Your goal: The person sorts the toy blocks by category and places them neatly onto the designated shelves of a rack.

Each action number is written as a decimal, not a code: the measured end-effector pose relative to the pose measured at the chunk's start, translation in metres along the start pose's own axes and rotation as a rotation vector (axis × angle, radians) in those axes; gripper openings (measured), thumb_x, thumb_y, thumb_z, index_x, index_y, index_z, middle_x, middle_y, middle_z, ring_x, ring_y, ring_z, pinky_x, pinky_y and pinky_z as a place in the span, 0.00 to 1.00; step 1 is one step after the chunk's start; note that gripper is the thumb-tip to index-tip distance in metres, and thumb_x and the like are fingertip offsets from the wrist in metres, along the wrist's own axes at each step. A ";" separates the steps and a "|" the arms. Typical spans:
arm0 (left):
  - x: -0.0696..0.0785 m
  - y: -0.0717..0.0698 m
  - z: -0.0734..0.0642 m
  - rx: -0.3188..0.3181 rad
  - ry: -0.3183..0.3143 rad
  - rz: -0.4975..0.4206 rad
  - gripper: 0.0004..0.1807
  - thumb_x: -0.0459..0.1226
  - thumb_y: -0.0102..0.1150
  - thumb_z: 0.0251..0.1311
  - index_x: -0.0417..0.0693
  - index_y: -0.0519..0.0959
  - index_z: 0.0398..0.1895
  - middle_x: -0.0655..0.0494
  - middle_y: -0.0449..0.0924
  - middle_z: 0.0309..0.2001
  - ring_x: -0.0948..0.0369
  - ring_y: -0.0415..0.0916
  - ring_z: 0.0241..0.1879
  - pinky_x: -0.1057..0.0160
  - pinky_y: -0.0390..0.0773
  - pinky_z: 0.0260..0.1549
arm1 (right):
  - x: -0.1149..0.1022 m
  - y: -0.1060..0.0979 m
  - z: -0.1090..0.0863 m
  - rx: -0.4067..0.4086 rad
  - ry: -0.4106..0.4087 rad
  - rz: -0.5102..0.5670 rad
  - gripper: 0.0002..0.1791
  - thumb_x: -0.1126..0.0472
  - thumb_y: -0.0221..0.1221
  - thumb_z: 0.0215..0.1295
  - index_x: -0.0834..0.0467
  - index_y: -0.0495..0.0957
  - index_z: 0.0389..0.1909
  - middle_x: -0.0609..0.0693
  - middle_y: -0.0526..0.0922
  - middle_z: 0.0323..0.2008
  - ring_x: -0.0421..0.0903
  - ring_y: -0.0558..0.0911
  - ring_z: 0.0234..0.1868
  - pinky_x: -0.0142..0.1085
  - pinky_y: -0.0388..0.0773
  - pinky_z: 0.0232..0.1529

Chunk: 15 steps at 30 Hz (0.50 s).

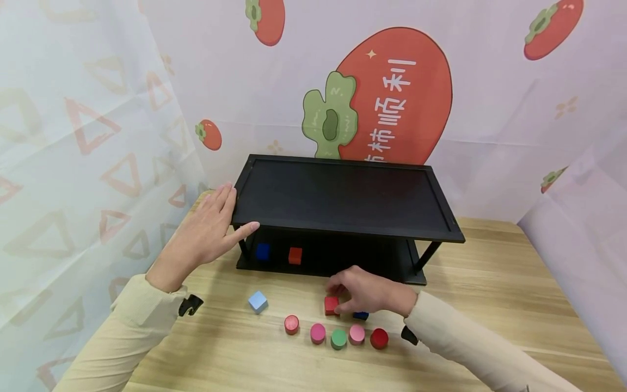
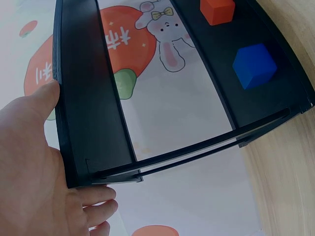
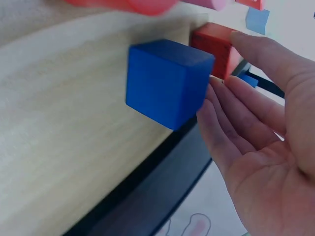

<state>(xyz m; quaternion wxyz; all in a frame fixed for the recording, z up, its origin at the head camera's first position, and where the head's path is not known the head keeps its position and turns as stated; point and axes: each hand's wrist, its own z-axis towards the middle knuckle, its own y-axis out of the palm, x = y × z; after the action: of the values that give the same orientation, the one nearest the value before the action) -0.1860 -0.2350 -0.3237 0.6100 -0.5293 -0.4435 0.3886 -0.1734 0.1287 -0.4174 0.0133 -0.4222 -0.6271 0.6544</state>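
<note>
A black two-tier shelf (image 1: 343,196) stands on the table. My left hand (image 1: 203,228) rests at its front left corner, with straight fingers along the side and the thumb on the front edge. On the lower tier sit a blue cube (image 2: 255,66) and an orange-red cube (image 2: 217,11). In front of the shelf, my right hand (image 1: 369,291) pinches a red cube (image 1: 331,305) at the table, its thumb and fingertips on opposite sides. Another blue cube (image 3: 167,83) lies close beside those fingers, mostly covered by the hand in the head view.
Nearer the front lie several round blocks: a coral one (image 1: 291,324), a magenta one (image 1: 318,333), a green one (image 1: 338,338), a pink one (image 1: 356,334) and a dark red one (image 1: 379,338). A light blue cube (image 1: 257,301) sits to the left. Printed cloth (image 1: 490,109) hangs behind.
</note>
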 end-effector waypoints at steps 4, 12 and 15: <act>0.000 0.000 0.000 -0.001 0.001 0.002 0.56 0.68 0.39 0.77 0.31 0.42 0.84 0.34 0.39 0.86 0.39 0.40 0.86 0.38 0.44 0.84 | 0.001 0.005 -0.003 -0.003 0.008 0.021 0.17 0.63 0.74 0.62 0.59 0.86 0.51 0.46 0.88 0.43 0.40 0.84 0.41 0.30 0.86 0.45; 0.001 0.000 0.000 0.003 -0.002 0.003 0.55 0.68 0.40 0.77 0.31 0.42 0.84 0.34 0.40 0.86 0.39 0.41 0.86 0.38 0.44 0.84 | 0.004 0.009 -0.004 0.007 0.014 0.079 0.14 0.66 0.72 0.63 0.57 0.86 0.49 0.43 0.86 0.39 0.41 0.83 0.39 0.31 0.86 0.43; 0.001 0.000 0.000 0.002 -0.002 0.000 0.55 0.67 0.40 0.77 0.30 0.42 0.84 0.34 0.39 0.86 0.39 0.40 0.86 0.38 0.43 0.84 | 0.005 0.009 -0.004 0.016 0.000 0.080 0.14 0.66 0.72 0.62 0.57 0.87 0.49 0.43 0.87 0.40 0.40 0.84 0.39 0.31 0.86 0.43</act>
<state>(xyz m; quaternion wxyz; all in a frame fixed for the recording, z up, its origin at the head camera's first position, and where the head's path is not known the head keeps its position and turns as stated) -0.1857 -0.2343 -0.3232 0.6101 -0.5285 -0.4437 0.3894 -0.1692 0.1329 -0.4268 -0.0097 -0.4469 -0.6043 0.6596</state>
